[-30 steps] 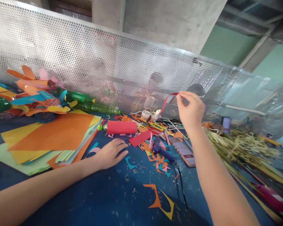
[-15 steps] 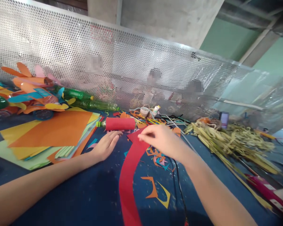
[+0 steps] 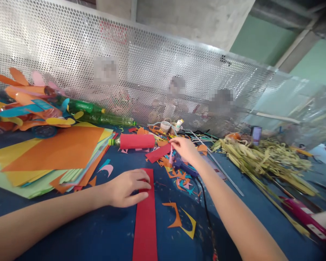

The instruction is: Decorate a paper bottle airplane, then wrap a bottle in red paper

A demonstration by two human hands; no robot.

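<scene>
A long red paper strip [image 3: 145, 224] lies flat on the blue table, running toward me. My left hand [image 3: 130, 188] rests on its far end, palm down, with fingers loosely stretched over the paper. Farther off, my right hand [image 3: 185, 148] has thumb and fingers pinched together at the corner of a shorter red paper piece [image 3: 158, 153]; what is between the fingertips is too small to tell. A blue glue gun [image 3: 183, 166] lies just below that hand, its black cord trailing toward me. Behind the short piece, a bottle wrapped in red paper [image 3: 137, 141] lies on its side.
Coloured paper sheets [image 3: 57, 148] are stacked at left, with a paper-and-bottle model [image 3: 35, 105] behind. Paper scraps [image 3: 183, 181] lie around the glue gun. Dry husks [image 3: 266, 159] cover the right side. A perforated metal panel [image 3: 152, 65] borders the far edge; people are behind it.
My right hand has let go of the long red strip and shifted slightly back. The strip now lies flat, and my left hand has moved right and nearer onto it. The glue gun has come into view.
</scene>
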